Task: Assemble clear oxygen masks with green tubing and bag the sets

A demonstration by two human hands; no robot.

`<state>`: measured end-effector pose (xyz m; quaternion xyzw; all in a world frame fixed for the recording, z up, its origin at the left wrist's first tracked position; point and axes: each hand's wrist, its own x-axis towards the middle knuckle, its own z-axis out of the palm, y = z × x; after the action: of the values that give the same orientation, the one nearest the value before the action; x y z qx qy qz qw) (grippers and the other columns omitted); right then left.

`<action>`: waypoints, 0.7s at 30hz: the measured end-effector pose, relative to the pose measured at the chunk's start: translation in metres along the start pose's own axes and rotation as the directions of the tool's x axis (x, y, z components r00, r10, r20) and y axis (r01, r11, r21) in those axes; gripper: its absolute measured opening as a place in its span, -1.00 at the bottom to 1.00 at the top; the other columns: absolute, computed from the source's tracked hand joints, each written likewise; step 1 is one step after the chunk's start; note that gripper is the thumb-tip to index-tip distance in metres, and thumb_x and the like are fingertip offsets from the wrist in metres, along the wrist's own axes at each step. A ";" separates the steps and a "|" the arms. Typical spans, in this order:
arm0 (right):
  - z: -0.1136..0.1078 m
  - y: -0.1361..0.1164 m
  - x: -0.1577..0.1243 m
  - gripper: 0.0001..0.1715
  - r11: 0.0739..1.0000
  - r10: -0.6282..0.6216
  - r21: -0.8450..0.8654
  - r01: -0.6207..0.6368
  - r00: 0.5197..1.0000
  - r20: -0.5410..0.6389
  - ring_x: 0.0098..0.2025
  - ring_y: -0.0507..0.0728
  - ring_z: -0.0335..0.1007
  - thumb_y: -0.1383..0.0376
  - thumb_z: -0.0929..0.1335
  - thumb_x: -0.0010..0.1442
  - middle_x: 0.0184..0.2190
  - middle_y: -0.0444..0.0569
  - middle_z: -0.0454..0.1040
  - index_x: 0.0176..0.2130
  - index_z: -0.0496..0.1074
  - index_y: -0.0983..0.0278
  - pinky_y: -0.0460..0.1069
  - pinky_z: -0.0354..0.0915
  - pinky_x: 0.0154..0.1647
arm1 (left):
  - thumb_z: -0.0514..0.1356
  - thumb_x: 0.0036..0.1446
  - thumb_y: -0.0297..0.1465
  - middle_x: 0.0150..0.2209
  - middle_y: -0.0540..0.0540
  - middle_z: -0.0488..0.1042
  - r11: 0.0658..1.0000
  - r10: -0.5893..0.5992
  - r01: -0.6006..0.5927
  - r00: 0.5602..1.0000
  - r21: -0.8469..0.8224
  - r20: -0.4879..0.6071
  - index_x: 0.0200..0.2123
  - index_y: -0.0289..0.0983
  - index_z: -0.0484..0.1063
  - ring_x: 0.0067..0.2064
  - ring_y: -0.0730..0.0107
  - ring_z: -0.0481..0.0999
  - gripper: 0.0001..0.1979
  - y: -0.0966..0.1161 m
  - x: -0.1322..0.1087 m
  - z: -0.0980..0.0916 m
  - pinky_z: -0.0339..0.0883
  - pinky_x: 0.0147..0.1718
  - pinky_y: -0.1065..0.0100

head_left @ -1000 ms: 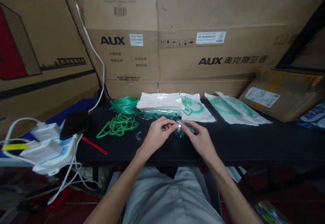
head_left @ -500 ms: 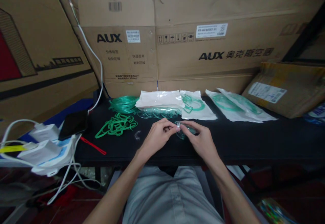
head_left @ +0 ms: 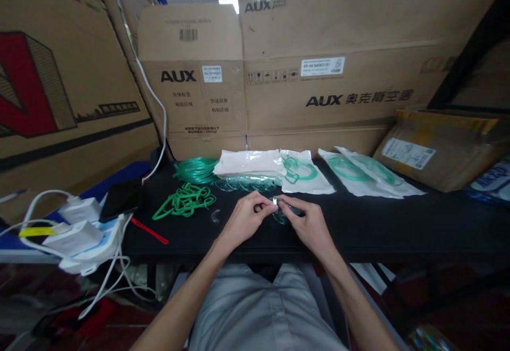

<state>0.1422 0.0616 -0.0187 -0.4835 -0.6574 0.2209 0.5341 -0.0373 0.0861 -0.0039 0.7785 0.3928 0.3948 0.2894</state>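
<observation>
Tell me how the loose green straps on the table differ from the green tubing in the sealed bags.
The loose green straps lie bare in a tangled heap at the left, near the left hand. The sealed bags hold their green tubing coiled inside white wrapping, lying flat at the right, beyond the right hand. Both are green and rest on the black table.

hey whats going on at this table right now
A person sits at a black table with both hands together over its near edge. The left hand and right hand pinch a small clear plastic piece with a green tint between the fingertips. Left of the hands lies a tangle of green bands and a coil of green tubing. Behind the hands is a row of clear cups, then white pouches holding green parts. Cardboard boxes stand behind.
</observation>
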 end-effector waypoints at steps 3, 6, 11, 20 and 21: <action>0.000 0.001 0.000 -0.62 1.000 0.024 -0.018 -0.024 1.000 0.003 0.01 0.35 0.57 0.16 0.36 0.21 -0.08 0.09 0.64 -0.12 0.66 0.32 0.13 0.43 0.08 | 0.26 0.26 -0.29 -0.34 -0.02 0.45 1.000 0.005 -0.005 1.000 0.009 0.000 -0.28 -0.27 0.62 -0.32 0.42 0.39 -0.81 0.000 -0.001 0.001 0.20 -0.31 0.39; 0.000 0.001 0.000 -0.60 0.997 0.053 -0.054 -0.052 0.998 0.017 0.01 0.34 0.57 0.15 0.34 0.21 -0.08 0.09 0.64 -0.12 0.66 0.31 0.13 0.40 0.08 | 0.26 0.26 -0.28 -0.33 -0.01 0.45 1.000 0.020 -0.020 1.000 0.013 -0.002 -0.28 -0.26 0.62 -0.31 0.42 0.40 -0.81 0.001 -0.002 0.001 0.21 -0.29 0.39; -0.002 0.003 0.010 -0.57 0.979 0.146 -0.162 -0.128 0.983 0.111 0.01 0.33 0.55 0.17 0.31 0.21 -0.08 0.09 0.64 -0.10 0.65 0.31 0.09 0.38 0.03 | 0.26 0.27 -0.28 -0.33 0.00 0.46 0.998 0.045 -0.045 0.999 0.040 -0.003 -0.28 -0.24 0.61 -0.31 0.42 0.40 -0.82 -0.001 -0.003 0.001 0.22 -0.28 0.40; -0.012 0.004 0.057 -0.70 0.973 0.203 -0.194 -0.126 0.868 0.454 -0.45 0.13 0.44 0.24 0.34 0.15 -0.50 -0.04 0.58 -0.38 0.65 0.32 -0.05 0.23 -0.43 | 0.25 0.28 -0.28 -0.01 -0.06 0.53 0.987 0.083 -0.075 0.995 0.143 -0.050 0.02 -0.17 0.51 -0.12 0.34 0.52 -0.73 -0.002 -0.002 -0.001 0.33 -0.05 0.36; -0.014 0.003 0.060 -0.68 0.973 0.202 -0.198 -0.118 0.854 0.479 -0.46 0.11 0.40 0.21 0.34 0.17 -0.52 -0.05 0.56 -0.39 0.65 0.33 -0.06 0.20 -0.45 | 0.24 0.29 -0.27 -0.02 -0.05 0.56 0.987 0.080 -0.077 0.997 0.142 -0.012 0.03 -0.16 0.52 -0.08 0.32 0.54 -0.73 -0.001 -0.002 -0.002 0.32 -0.02 0.36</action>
<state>0.1587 0.1119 0.0123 -0.5054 -0.7454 0.3273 0.2861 -0.0405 0.0854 -0.0048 0.8084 0.3914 0.3840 0.2139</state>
